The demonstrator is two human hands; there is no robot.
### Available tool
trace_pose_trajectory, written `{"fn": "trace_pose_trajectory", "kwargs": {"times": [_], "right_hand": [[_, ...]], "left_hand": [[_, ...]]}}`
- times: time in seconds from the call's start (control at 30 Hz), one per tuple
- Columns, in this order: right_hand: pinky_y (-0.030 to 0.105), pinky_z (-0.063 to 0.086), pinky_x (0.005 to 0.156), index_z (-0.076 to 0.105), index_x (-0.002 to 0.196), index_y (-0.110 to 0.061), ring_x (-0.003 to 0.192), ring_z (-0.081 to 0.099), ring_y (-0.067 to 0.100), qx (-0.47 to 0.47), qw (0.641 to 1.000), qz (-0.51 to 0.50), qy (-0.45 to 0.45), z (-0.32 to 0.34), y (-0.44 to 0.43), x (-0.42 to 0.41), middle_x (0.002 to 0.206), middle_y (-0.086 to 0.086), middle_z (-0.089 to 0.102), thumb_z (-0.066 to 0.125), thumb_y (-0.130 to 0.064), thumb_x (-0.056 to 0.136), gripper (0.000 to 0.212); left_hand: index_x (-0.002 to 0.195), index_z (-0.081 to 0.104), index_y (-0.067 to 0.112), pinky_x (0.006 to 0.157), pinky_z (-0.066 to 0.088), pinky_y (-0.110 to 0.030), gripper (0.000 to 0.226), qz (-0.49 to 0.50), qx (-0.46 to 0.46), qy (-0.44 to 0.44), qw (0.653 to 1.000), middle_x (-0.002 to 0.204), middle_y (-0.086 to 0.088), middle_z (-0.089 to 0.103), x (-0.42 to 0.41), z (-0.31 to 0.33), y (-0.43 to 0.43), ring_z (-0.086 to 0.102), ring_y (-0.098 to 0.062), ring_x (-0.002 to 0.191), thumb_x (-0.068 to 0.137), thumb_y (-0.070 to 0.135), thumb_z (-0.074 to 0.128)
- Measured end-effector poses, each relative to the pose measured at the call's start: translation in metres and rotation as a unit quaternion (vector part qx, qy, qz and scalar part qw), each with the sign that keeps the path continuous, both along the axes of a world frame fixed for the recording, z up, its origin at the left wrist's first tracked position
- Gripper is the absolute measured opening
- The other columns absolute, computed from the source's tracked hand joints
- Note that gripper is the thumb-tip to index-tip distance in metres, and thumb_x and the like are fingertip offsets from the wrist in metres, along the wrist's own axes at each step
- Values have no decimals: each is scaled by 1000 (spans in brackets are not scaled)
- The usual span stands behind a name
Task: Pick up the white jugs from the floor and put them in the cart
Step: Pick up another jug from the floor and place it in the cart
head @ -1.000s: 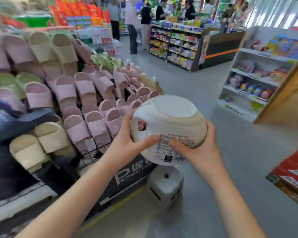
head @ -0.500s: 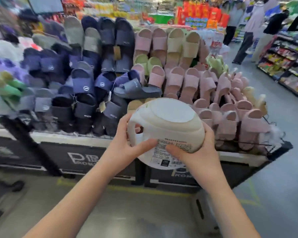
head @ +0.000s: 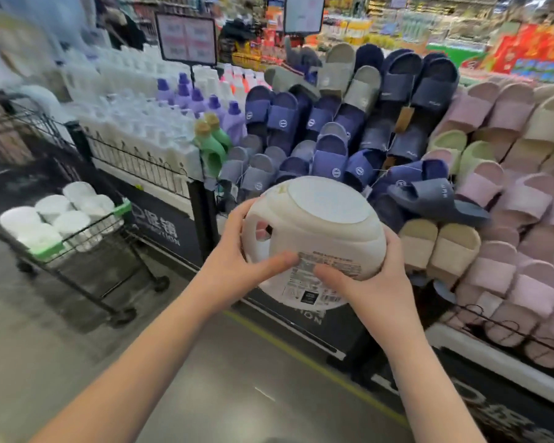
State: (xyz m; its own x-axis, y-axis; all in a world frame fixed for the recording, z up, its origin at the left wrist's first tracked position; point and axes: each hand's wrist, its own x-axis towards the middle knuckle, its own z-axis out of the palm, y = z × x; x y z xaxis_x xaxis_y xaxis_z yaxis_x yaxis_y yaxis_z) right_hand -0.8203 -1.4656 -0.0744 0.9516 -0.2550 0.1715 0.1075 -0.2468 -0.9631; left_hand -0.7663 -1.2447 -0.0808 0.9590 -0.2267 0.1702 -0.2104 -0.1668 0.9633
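Carrying: white jug (head: 314, 231) is held off the floor with its base tipped toward the camera, in front of the slipper display (head: 333, 129).
Left hand: left hand (head: 237, 266) curls round the handle side, thumb across the label.
Right hand: right hand (head: 375, 282) cups the opposite flank, thumb on the label. The two-sided grip probably steadies a heavy load.
Destination: cart (head: 47, 251) stands well apart to the left and contains loaded jugs (head: 55, 215).

Arms outstretched; left hand (head: 237, 266), right hand (head: 376, 282) curled, thumbs nearly meeting.
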Motion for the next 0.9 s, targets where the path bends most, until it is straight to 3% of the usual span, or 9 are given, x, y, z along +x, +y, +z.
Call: {"fn": "trace_pose_trajectory", "kwargs": {"times": [0.13,0.27,0.4,0.5,0.67,0.8,0.9], "right_hand": [[3,51,67,38,141,-41,98,58,-25,3,999,43,-12,-8,77,36,126,-20,55,97,-11,66,100],[18,62,79,39,142,-47,108,60,-15,1,997,80,-4,-18,138,65,130,-22,56,100,-26,59,105],[31,63,87,38,147,-48,111,61,-13,6,991,131,-1,-18,192,95,120,-38,56,101,-34,56,111],[33,61,92,39,148,-47,116,62,-7,18,984,180,-2,-17,236,118,129,-31,56,97,-49,47,116],[25,59,89,40,144,-48,113,61,-13,36,965,259,-3,-18,312,160,128,-31,56,95,-48,48,110],[15,58,81,41,127,-60,111,61,-15,46,947,319,-14,-21,370,200,115,-45,57,96,-43,51,95],[7,54,77,39,120,-64,108,61,-18,52,936,348,-18,-20,415,236,112,-47,57,96,-46,48,93]], "left_hand": [[142,38,57,113,49,-45,90,34,-12,9,999,132,36,54,17,-6,79,52,9,130,68,58,88],[143,37,59,114,48,-47,91,77,-19,17,997,140,32,52,29,-12,143,52,5,133,69,57,90],[138,38,65,113,48,-47,87,125,-18,18,992,141,35,50,34,-11,199,51,5,134,70,55,92],[141,37,64,114,47,-46,93,177,-7,19,984,141,33,52,36,-10,241,51,6,133,65,59,91],[148,31,58,115,47,-47,106,271,9,31,962,139,26,54,42,-9,308,51,6,133,60,67,89],[142,34,62,112,49,-41,96,317,8,19,948,128,40,55,58,-10,356,53,12,126,63,62,88],[141,36,60,110,49,-36,92,347,9,10,938,127,39,55,80,-11,395,53,10,126,65,58,87]]}}
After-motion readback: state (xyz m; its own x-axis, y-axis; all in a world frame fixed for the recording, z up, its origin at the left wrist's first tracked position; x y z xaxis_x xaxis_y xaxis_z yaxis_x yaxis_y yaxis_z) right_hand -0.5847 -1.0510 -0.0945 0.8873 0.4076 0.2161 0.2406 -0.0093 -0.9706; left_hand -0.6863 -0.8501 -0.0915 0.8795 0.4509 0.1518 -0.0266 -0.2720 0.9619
